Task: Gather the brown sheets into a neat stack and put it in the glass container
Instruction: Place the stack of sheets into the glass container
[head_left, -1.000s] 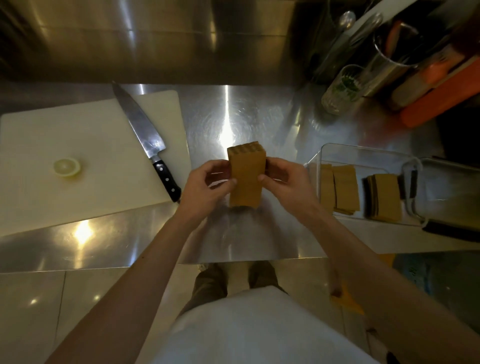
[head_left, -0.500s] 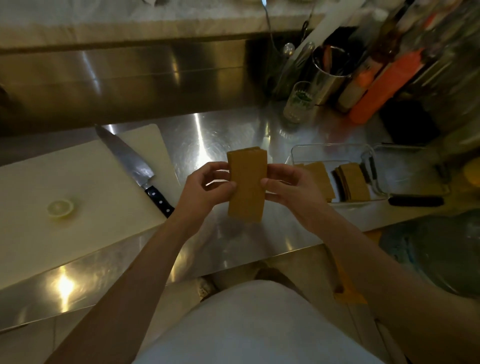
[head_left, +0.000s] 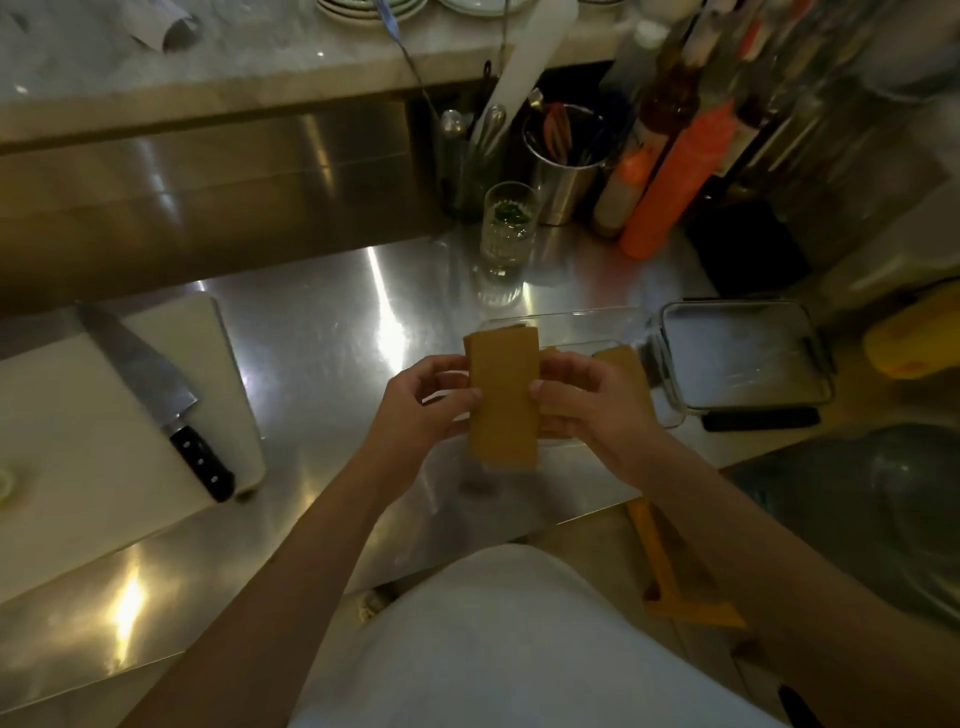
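Head view: left hand (head_left: 426, 410) and right hand (head_left: 587, 405) grasp the brown stack (head_left: 503, 400), squaring it; next, the glass container (head_left: 613, 322) at two o'clock.

Upright stack of brown sheets (head_left: 503, 402) held above the counter, clear glass container (head_left: 597, 325) just behind it

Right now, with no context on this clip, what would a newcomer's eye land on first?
First, the stack of brown sheets held upright at centre over the steel counter, pinched between the left hand and right hand. Next, the chef's knife lying on the white cutting board at left. Then the orange squeeze bottle at back right, behind the glass container.
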